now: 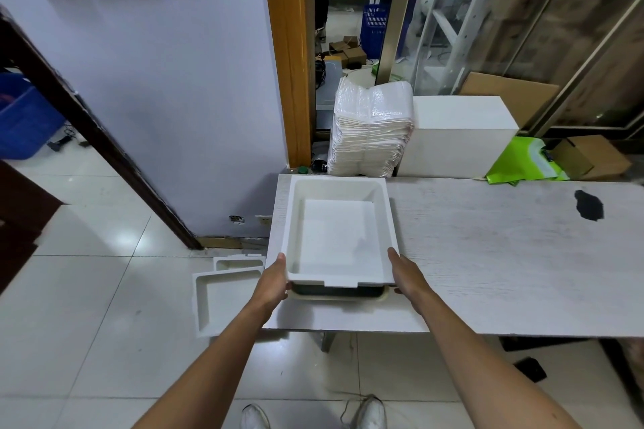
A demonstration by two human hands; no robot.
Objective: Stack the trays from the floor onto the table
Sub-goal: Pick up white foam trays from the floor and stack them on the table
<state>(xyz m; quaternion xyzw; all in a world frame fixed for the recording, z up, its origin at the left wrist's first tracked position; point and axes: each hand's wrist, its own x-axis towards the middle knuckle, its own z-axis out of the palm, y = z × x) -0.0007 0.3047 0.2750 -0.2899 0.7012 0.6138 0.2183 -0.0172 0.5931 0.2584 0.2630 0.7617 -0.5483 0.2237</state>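
A white foam tray (336,233) sits at the left end of the white table (505,254), on top of another tray whose cream rim and dark inside (339,293) show under its near edge. My left hand (275,280) grips the top tray's near left corner. My right hand (406,273) holds its near right corner, fingers under the rim. On the floor to the left of the table lie two more white trays: a larger one (217,303) and a smaller one (238,263) behind it, partly hidden by the table.
A tall stack of white wrapped sheets (371,129) and a white box (456,136) stand behind the table. A green bag (522,162) and cardboard boxes (592,155) lie at the back right. A dark patch (589,204) marks the tabletop. My shoes (371,411) show below.
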